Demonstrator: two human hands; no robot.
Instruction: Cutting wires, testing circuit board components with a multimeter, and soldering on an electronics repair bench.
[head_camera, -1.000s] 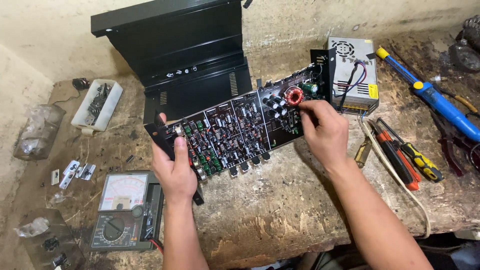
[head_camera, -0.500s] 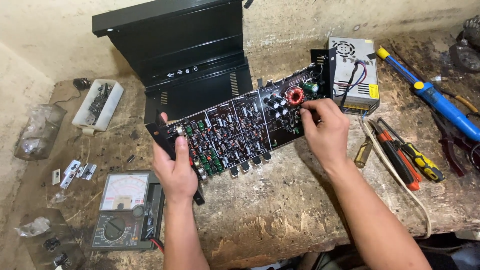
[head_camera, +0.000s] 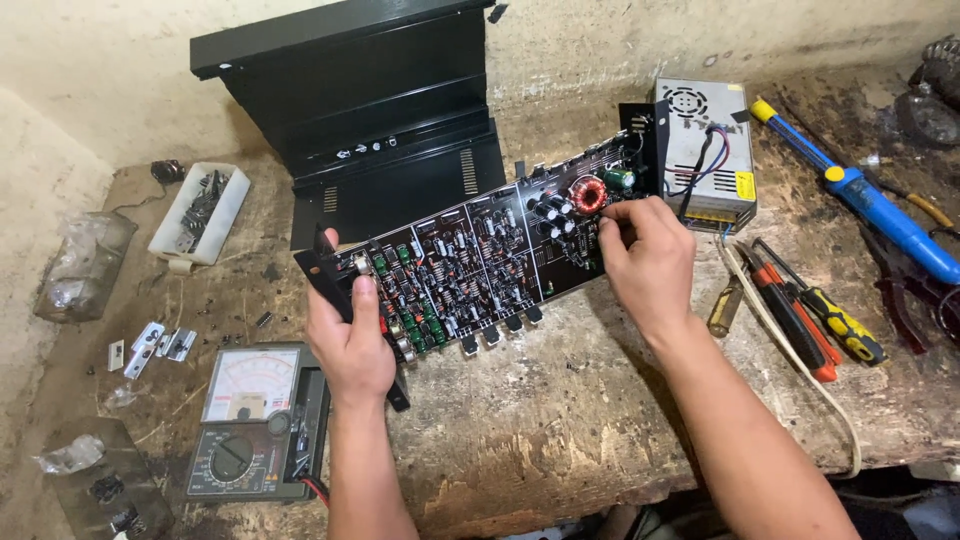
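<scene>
Left hand (head_camera: 352, 345) grips the near end of the circuit board (head_camera: 480, 255), held tilted above the bench (head_camera: 560, 420); right hand (head_camera: 648, 258) pinches its far part beside the red coil (head_camera: 588, 194)

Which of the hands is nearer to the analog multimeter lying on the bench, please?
Left. The left hand grips the circuit board's near end, just beside the analog multimeter; the right hand holds the far end, well away.

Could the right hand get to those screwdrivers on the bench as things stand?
Probably yes: the right hand grips the circuit board, but the screwdrivers lie uncovered just beside its wrist, nothing between. It would have to let go first.
</scene>
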